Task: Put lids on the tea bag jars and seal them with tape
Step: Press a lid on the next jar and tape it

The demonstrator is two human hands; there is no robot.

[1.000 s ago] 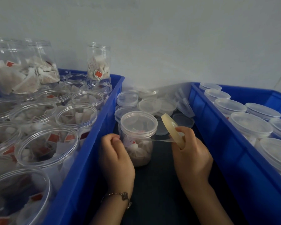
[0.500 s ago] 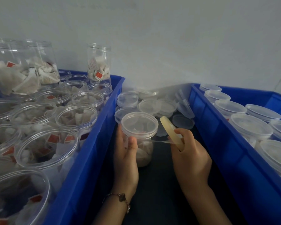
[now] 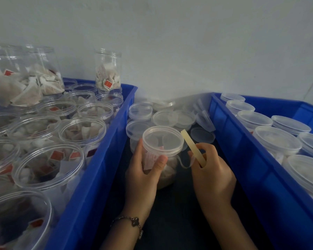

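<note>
The left hand (image 3: pixel 143 170) wraps its fingers and thumb around a lidded tea bag jar (image 3: pixel 163 157) standing on the dark surface between two blue bins. Just to its right, the right hand (image 3: pixel 211 175) pinches a tape roll (image 3: pixel 193 148) — a clear strip sags from it to the jar. Red tags show inside the jar; their print is unreadable.

Jar (image 3: pixel 163 154) between crates (image 3: pixel 101 159) (lids (image 3: pixel 165 118) behind)

Both forearms are bare, and the left wrist wears a thin chain bracelet (image 3: pixel 132 222) with a dark clover-shaped charm.
</note>
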